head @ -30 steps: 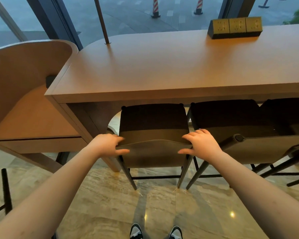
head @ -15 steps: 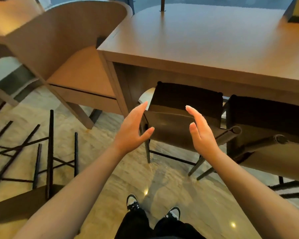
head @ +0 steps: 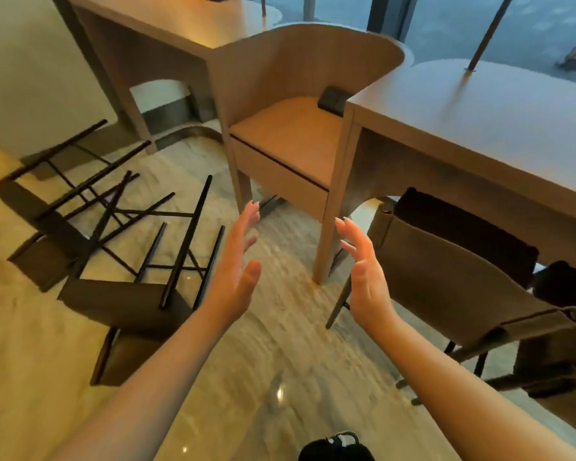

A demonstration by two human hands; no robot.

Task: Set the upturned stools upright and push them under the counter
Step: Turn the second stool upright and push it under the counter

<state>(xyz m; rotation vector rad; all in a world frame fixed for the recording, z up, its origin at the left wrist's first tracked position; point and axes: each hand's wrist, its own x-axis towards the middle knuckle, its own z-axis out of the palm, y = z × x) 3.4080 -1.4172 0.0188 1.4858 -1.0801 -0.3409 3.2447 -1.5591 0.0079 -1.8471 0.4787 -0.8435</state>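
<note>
With straight fingers (head: 250, 214) both the left hand (head: 235, 274) and the right hand (head: 366, 277) hold nothing, so the person should take the near upturned stool (head: 130, 307), lying left of the counter (head: 496, 128), by its seat.

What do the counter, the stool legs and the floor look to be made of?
Counter: probably wood or wood-look laminate, matte tan with faint grain. Stool legs: likely metal, thin black rods. Floor: seemingly polished stone or tile, veined beige with glossy light spots.
</note>
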